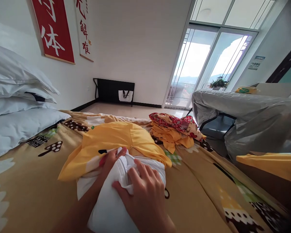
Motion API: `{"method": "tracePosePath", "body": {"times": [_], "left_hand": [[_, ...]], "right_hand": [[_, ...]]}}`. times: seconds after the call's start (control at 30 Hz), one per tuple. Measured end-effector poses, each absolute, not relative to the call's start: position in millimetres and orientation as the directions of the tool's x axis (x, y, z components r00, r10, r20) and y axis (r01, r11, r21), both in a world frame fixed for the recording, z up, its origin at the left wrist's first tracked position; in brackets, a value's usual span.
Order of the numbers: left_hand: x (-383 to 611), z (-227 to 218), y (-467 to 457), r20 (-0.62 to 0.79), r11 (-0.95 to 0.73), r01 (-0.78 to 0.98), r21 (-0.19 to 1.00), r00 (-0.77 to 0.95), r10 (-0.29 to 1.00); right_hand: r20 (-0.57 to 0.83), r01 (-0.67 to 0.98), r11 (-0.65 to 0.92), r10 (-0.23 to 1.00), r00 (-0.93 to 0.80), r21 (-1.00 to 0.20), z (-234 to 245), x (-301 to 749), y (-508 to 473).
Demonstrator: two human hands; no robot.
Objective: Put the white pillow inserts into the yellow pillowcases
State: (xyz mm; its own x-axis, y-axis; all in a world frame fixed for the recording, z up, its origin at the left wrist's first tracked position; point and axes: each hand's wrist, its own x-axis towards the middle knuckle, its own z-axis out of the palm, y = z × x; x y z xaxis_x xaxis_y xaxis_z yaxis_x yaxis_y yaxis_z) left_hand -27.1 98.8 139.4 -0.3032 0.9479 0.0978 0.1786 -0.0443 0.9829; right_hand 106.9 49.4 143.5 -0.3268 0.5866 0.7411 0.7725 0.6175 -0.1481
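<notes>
Gripping the white pillow [109, 200]; left hand [112, 159] stretched forward, thumb uppermost; right hand [145, 183] palm-down, fingers curled.

Around six o'clock, the right hand [145, 191] is hiding some white bedding [109, 204], whose near end is escaping my view. At nine, stacked pillows [12, 87] are being cut off; at two, a wall notice [254, 64] is looking unreadably small.

smooth, faintly sheeny cloth pillowcase [111, 136] at centre, soft matt cloth pillow [109, 207] below, crinkled glossy plastic sheet [244, 110] at right, smooth glass door [196, 61] upper right
</notes>
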Motion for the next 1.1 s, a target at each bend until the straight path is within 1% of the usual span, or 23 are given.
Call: {"method": "tracePosePath", "body": {"times": [0.1,0.2,0.23,0.3,0.37,0.43,0.47,0.5,0.53,0.6,0.67,0.7,0.77,0.87,0.97,1.03,1.1], "left_hand": [[-28,136,100,0.049,-0.011,0.167,0.986,-0.226,0.973],[-41,147,93,0.081,-0.035,0.281,0.959,-0.157,0.984],[-48,154,89,0.123,-0.065,0.332,0.941,-0.157,0.980],[-63,168,76,0.251,-0.140,0.447,0.883,-0.200,0.947],[-79,182,62,0.390,-0.176,0.563,0.808,-0.286,0.875],[-94,192,47,0.489,-0.160,0.652,0.741,-0.361,0.794],[-100,195,41,0.513,-0.145,0.682,0.717,-0.375,0.772],[-106,197,36,0.515,-0.134,0.705,0.696,-0.361,0.777],[-111,197,33,0.493,-0.138,0.723,0.677,-0.306,0.814],[-115,198,30,0.400,-0.189,0.736,0.650,-0.119,0.909],[-114,197,30,0.325,-0.258,0.723,0.641,0.049,0.944],[-112,197,31,0.310,-0.276,0.714,0.643,0.087,0.947],[-105,198,33,0.303,-0.281,0.693,0.664,0.094,0.948],[-95,198,33,0.291,-0.292,0.612,0.735,0.105,0.951],[-86,191,38,0.281,-0.304,0.544,0.782,0.128,0.951],[-79,183,47,0.301,-0.314,0.560,0.767,0.119,0.946],[-73,175,57,0.310,-0.326,0.609,0.723,0.136,0.941]], "right_hand": [[0.671,0.771,0.625,0.624,-0.400,-0.122,140,109,50],[0.623,0.698,0.700,0.616,-0.482,-0.152,142,116,54],[0.602,0.667,0.722,0.619,-0.505,-0.183,144,119,57],[0.554,0.625,0.735,0.645,-0.527,-0.261,147,126,63],[0.528,0.605,0.730,0.667,-0.526,-0.320,149,131,69],[0.515,0.573,0.750,0.652,-0.557,-0.331,152,134,72],[0.506,0.553,0.772,0.629,-0.590,-0.314,153,136,72],[0.495,0.533,0.797,0.598,-0.630,-0.284,154,137,72],[0.480,0.515,0.821,0.565,-0.671,-0.247,155,138,70],[0.444,0.484,0.858,0.507,-0.739,-0.173,158,140,65],[0.441,0.464,0.878,0.465,-0.768,-0.118,161,142,59],[0.455,0.461,0.882,0.452,-0.767,-0.100,162,143,56],[0.498,0.463,0.884,0.433,-0.751,-0.071,164,144,50],[0.534,0.463,0.884,0.420,-0.734,-0.060,164,143,46],[0.535,0.502,0.862,0.456,-0.712,-0.068,162,141,44],[0.513,0.543,0.837,0.497,-0.700,-0.069,159,140,46],[0.475,0.565,0.822,0.524,-0.706,-0.067,155,139,49]]}}
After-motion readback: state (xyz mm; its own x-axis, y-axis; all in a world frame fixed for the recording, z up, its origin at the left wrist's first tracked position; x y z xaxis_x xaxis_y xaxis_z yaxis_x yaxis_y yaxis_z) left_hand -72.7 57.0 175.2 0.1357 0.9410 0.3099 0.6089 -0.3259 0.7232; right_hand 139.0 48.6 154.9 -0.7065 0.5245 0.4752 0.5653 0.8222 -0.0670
